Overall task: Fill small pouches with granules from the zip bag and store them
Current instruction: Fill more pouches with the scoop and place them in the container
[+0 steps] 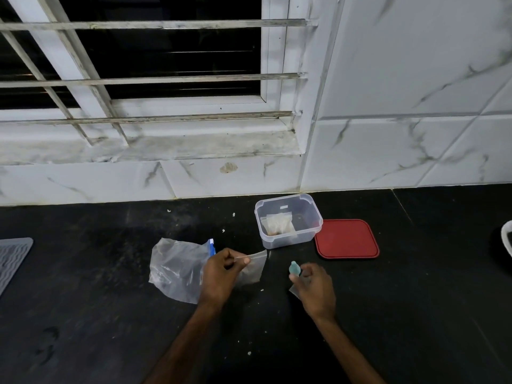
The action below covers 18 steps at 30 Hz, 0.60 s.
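Note:
My left hand (221,275) pinches the top edge of a small clear pouch (253,268), which hangs just above the black counter. Left of it lies the large clear zip bag (174,268) with a blue zipper strip, crumpled and nearly flat. My right hand (314,288) grips a small teal scoop (294,268) between its fingertips, and another clear pouch (294,291) shows under that hand. Behind the hands stands a clear plastic box (288,220) with a filled pouch (278,224) inside.
A red lid (346,239) lies flat right of the box. A grey ribbed mat (12,259) sits at the left edge, and a white object (507,241) at the right edge. Loose granules dot the counter (110,314). A tiled wall and barred window rise behind.

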### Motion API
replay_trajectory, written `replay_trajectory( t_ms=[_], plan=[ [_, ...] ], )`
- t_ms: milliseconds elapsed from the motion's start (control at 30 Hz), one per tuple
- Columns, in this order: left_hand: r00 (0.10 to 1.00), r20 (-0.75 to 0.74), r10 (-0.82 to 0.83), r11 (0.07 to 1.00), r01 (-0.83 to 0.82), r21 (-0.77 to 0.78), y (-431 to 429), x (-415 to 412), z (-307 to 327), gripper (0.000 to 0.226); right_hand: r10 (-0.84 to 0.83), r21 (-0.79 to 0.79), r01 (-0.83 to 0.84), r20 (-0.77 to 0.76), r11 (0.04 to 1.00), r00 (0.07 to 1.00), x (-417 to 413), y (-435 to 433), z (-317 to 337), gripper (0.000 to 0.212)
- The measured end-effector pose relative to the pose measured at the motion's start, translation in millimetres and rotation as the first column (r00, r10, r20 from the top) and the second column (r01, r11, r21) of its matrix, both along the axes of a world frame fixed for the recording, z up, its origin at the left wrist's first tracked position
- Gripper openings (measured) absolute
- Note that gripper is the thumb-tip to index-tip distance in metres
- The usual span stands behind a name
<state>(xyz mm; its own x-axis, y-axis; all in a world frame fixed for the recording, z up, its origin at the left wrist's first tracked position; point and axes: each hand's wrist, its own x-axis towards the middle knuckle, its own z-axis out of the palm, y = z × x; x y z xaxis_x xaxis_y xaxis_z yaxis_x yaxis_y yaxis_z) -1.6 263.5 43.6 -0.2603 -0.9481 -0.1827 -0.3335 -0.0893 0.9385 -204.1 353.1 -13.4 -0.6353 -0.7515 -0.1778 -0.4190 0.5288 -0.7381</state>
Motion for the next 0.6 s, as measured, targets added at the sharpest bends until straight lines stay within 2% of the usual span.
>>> replay_trajectory(
  t_ms=[67, 133, 200, 300, 400, 533, 600],
  plan=[
    [1.0, -0.016, -0.023, 1.0, 0.023, 0.018, -1, -1, 4, 0.005, 0.066, -0.142, -0.044, 0.16, 0.989, 0.985, 6, -7, 20, 0.02],
    [0.997, -0.039, -0.063, 0.998, 0.063, 0.013, -1, -5, 6, 0.005, 0.172, -0.265, -0.083, 0.333, 0.961, 0.927, 14, -14, 42, 0.019],
    [0.995, -0.042, -0.092, 0.996, 0.091, -0.005, 0, -9, 11, 0.005, 0.258, -0.324, -0.123, 0.417, 0.938, 0.871, 20, -20, 59, 0.019],
    [0.992, -0.031, -0.121, 0.992, 0.121, -0.031, 1, -14, 16, 0.007, 0.341, -0.376, -0.181, 0.421, 0.909, 0.84, 25, -24, 71, 0.013],
    [0.989, -0.048, -0.138, 0.99, 0.136, -0.03, 2, -16, 20, 0.006, 0.312, -0.388, -0.149, 0.402, 0.909, 0.861, 29, -24, 72, 0.005],
    [0.99, -0.143, -0.001, 0.999, 0.007, 0.041, 8, -12, 15, 0.003, 0.23, -0.355, -0.086, 0.385, 0.931, 0.894, 30, -27, 69, 0.004],
    [0.989, -0.147, 0.009, 0.999, -0.003, 0.037, 11, -11, 12, 0.005, 0.229, -0.35, -0.118, 0.298, 0.929, 0.927, 31, -26, 70, 0.005]
  ],
)
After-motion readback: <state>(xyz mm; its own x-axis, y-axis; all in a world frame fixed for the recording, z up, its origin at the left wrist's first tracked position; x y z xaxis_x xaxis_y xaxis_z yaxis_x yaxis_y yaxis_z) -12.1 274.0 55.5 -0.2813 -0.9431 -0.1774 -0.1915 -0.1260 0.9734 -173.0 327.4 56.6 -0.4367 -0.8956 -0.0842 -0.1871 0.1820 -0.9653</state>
